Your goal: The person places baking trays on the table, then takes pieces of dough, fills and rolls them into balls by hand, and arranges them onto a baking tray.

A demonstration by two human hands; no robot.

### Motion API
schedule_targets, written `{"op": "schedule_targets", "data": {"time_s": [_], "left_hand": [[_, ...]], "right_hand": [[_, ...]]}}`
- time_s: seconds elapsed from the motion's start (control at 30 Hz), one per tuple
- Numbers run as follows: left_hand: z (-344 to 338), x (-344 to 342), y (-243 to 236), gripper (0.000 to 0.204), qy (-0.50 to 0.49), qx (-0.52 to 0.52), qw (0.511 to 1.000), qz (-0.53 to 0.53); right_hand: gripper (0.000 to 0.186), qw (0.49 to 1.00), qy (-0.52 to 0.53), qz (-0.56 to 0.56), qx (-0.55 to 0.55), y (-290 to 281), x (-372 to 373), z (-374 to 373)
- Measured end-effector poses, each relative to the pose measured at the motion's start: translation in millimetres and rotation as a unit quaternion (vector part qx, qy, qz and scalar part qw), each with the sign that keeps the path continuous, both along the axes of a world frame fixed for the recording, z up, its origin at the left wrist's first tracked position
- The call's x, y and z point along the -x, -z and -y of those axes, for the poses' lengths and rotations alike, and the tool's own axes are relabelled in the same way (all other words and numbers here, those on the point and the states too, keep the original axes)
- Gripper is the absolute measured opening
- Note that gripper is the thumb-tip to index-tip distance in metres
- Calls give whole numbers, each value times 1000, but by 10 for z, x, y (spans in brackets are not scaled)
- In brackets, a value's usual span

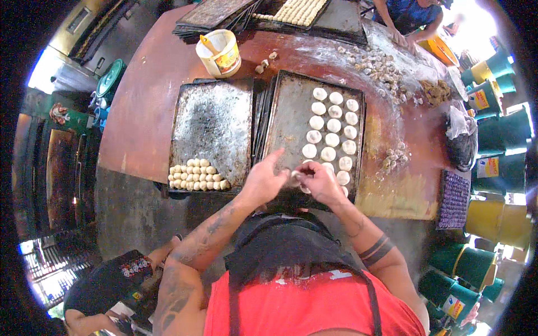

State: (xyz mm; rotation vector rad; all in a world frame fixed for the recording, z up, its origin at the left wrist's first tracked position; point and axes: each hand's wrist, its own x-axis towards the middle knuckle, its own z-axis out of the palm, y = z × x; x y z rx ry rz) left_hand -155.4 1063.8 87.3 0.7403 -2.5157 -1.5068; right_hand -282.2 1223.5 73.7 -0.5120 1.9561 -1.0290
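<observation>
Over the near edge of the right baking tray (288, 115), my right hand (322, 182) pinches a small pale dough piece (295, 178), slightly blurred. Close beside it, my left hand (264, 180) is open, its index finger stretched out and nothing seen in it. Flattened round dough pieces (332, 125) lie in rows along the right part of that tray, and my right hand hides some of the nearest ones. On the left baking tray (213, 117), small dough balls (193, 175) are packed in rows at the near left corner.
A white bucket (216, 61) with an orange-handled tool stands behind the trays. Loose dough lumps (378, 70) lie on the floury table (140, 106). Stacked trays (210, 15) sit at the back. Another person (412, 22) works at far right; someone else (112, 285) is at lower left.
</observation>
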Motion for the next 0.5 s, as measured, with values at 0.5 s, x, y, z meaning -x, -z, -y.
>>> {"op": "schedule_targets", "data": {"time_s": [0.5], "left_hand": [[192,-528,260,15,-32,-37,999,-15]], "right_hand": [[30,876,-94,-457,121,176,565,-417]]}}
